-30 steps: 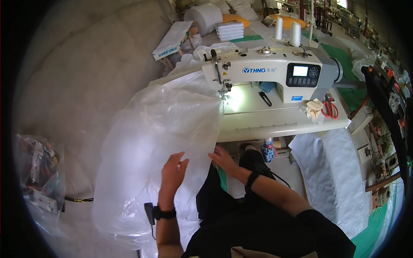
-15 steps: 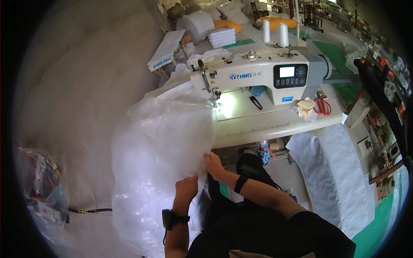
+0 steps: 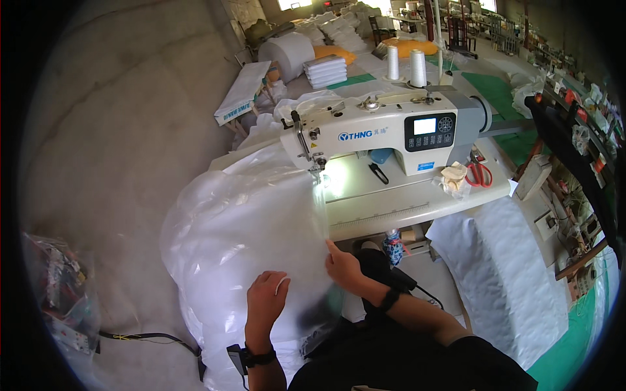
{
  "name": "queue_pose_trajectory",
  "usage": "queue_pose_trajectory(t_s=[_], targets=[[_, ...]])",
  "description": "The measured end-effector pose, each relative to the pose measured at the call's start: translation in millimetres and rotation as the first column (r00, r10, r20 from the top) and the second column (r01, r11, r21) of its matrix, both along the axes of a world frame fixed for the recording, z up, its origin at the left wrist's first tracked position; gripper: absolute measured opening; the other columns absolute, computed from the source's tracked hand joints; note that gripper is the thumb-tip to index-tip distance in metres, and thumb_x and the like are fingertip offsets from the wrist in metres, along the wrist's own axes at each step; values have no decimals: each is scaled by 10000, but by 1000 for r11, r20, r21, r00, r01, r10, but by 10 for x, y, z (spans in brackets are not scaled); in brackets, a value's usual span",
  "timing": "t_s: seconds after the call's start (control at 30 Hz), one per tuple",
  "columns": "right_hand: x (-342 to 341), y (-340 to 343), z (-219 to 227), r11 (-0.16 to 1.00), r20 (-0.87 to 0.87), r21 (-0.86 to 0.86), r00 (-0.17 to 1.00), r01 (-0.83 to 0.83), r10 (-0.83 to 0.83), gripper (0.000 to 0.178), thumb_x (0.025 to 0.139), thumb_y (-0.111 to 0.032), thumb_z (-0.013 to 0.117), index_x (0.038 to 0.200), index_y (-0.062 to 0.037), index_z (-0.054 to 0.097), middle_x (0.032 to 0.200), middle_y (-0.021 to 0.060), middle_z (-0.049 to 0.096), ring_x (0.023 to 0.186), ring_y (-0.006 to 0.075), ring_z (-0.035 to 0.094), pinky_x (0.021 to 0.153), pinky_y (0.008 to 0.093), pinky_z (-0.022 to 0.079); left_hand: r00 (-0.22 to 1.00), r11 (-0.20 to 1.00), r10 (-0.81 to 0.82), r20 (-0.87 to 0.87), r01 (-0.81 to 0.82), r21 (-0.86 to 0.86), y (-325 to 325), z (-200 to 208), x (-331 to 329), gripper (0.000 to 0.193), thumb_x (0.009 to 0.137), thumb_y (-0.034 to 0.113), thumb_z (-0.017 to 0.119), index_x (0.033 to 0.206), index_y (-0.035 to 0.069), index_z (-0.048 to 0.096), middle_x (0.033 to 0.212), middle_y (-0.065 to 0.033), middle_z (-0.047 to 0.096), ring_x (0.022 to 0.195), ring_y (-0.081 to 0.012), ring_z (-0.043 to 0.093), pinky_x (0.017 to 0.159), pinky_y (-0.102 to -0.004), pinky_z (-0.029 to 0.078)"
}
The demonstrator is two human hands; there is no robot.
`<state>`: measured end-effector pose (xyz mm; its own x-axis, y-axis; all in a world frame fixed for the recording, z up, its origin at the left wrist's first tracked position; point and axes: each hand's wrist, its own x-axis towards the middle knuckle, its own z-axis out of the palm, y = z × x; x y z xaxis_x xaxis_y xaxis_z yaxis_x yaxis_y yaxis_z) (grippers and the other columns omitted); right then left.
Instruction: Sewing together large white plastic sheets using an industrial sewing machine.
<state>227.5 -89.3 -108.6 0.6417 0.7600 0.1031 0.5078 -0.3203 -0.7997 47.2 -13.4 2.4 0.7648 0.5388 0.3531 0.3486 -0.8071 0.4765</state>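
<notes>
This is a sewing workshop, with a sewing machine (image 3: 375, 130) and 2 thread cones (image 3: 417, 69).

Translucent white plastic sheeting (image 3: 254, 221), glossy and billowing in wrinkled folds at left, drapes below the sewing machine's needle area; its right edge runs nearly straight from there to my right hand's (image 3: 343, 268) fingertips.

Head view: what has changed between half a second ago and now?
The left hand has moved left, its fist loosened; the right hand has moved right, holding the edge of the translucent sheet, which now spreads farther right. Unchanged: red scissors lying beside the sewing machine.
</notes>
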Motion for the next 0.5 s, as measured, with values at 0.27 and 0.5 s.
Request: queue_pose_trajectory(t_s=[0.27,0.5], targets=[[298,346,85,1000,188,-5,982,12,-10,416,825,-121,483,1222,2,461,713,236,611,678,404,607,629,493,472,991,985,130,12,-130,117,7,-373,-325,343,799,202,655,1102,55,596,1130,-163,572,1012,-348,550,851,-429,444],[638,697,310,979,252,-200,964,-35,86,242,802,-95,505,992,55,509,746,198,641,753,383,638,658,454,499,941,925,326,-93,-296,239,1060,-967,-668,581,819,305,645,1317,87,440,1295,-208,459,1161,-388,446,935,-507,366]])
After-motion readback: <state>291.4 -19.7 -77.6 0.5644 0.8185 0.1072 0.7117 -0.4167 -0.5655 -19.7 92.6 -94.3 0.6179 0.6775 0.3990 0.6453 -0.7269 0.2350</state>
